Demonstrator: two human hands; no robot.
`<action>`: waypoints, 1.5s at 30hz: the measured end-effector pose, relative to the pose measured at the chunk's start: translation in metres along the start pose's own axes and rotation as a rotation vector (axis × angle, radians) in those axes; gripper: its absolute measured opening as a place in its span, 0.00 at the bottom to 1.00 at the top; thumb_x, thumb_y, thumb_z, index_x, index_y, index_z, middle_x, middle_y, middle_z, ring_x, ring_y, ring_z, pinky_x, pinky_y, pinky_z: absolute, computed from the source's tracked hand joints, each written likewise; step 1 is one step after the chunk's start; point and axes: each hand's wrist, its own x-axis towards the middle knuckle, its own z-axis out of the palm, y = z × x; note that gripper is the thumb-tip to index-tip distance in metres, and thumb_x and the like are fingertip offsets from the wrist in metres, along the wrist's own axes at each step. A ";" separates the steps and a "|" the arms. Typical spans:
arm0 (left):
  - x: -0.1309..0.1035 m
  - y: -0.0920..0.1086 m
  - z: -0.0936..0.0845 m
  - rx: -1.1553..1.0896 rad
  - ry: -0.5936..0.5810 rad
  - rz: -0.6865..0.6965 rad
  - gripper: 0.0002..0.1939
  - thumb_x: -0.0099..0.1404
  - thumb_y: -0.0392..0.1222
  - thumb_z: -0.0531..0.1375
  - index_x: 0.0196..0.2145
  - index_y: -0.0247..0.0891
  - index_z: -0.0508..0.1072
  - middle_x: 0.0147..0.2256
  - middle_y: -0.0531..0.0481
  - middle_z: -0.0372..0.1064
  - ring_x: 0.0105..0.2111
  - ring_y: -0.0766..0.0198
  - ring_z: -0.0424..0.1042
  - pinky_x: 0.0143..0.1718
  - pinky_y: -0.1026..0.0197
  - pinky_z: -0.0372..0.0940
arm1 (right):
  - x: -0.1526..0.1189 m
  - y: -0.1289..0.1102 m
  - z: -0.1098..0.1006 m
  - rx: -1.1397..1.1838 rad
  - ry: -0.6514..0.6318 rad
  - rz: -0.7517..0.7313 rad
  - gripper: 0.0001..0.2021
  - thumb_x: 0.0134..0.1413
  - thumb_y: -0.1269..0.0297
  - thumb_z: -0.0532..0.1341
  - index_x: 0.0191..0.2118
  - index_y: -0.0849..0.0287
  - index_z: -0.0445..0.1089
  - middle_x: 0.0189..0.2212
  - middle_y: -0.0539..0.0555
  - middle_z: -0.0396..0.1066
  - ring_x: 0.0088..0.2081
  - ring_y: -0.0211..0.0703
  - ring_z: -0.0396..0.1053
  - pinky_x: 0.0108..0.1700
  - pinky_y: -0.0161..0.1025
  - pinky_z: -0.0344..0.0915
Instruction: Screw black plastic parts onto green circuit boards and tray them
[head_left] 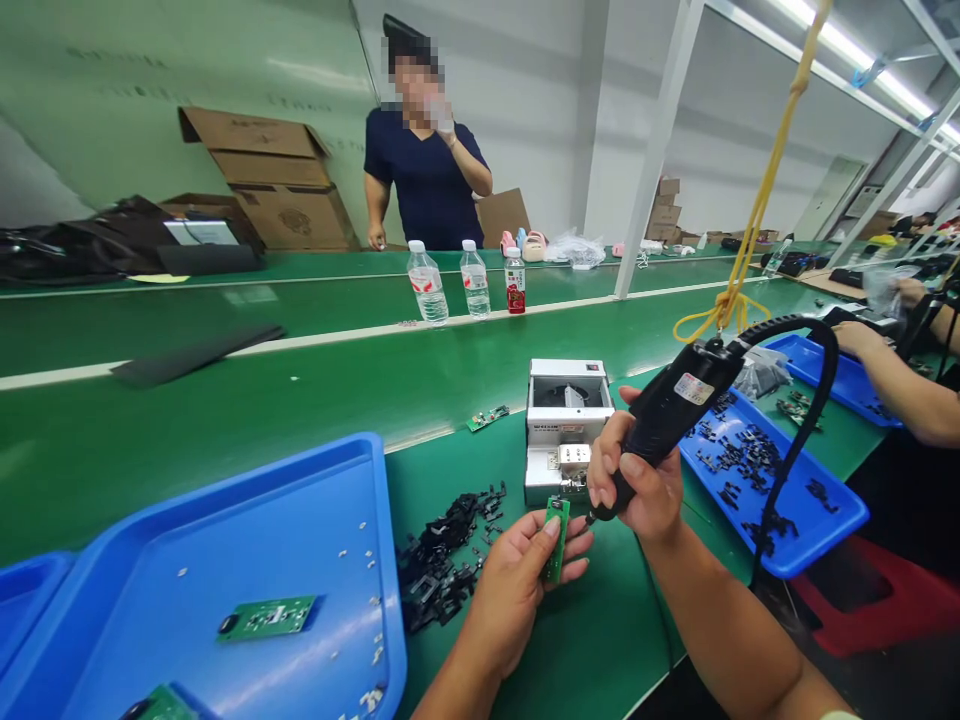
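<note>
Holding a small green circuit board [556, 538] upright in the left hand [517, 580], we pinch it between thumb and fingers just in front of the white screw feeder [566, 425], which serves as our landmark on the green bench [315, 400]. Our right hand [637, 480] is clenched around the black electric screwdriver [667, 415], whose tip comes down beside the top edge of the board, close to the feeder's front; whether the tip touches the board we cannot tell. A black cable [810, 400] loops from the screwdriver's upper end, and a yellow cord [757, 200] hangs above it.

Left of the feeder lies a heap of small black plastic parts [450, 555], and further left a blue tray [247, 560] carrying another green board [266, 617] and scattered white bits. A loose green board [487, 417] lies just left of the feeder. Right of the feeder a second blue tray [817, 530] holds more black parts. Beyond the feeder stand three bottles [472, 280], and behind them a person in a dark shirt [427, 170] with one hand raised to the face. Far right of the feeder, a co-worker's forearm [892, 380] reaches over another blue tray.
</note>
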 end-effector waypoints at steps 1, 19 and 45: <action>0.000 0.000 0.000 -0.001 -0.001 0.001 0.21 0.62 0.53 0.70 0.43 0.34 0.75 0.48 0.37 0.78 0.48 0.50 0.79 0.42 0.59 0.76 | 0.000 0.000 0.000 0.000 -0.005 0.003 0.26 0.60 0.60 0.66 0.61 0.45 0.61 0.28 0.43 0.62 0.17 0.31 0.60 0.18 0.32 0.66; -0.003 0.009 0.001 0.018 0.020 0.054 0.25 0.60 0.56 0.70 0.45 0.34 0.75 0.52 0.38 0.76 0.43 0.54 0.80 0.34 0.61 0.76 | -0.007 0.009 0.000 -0.043 -0.087 -0.007 0.22 0.63 0.65 0.63 0.61 0.46 0.63 0.31 0.45 0.63 0.19 0.30 0.63 0.20 0.32 0.64; 0.022 0.001 0.007 0.158 0.280 0.298 0.23 0.63 0.57 0.63 0.39 0.32 0.69 0.36 0.40 0.78 0.27 0.57 0.79 0.21 0.60 0.73 | 0.027 0.028 0.045 -0.324 0.026 -0.313 0.22 0.62 0.70 0.63 0.60 0.52 0.62 0.29 0.44 0.67 0.20 0.31 0.64 0.24 0.33 0.67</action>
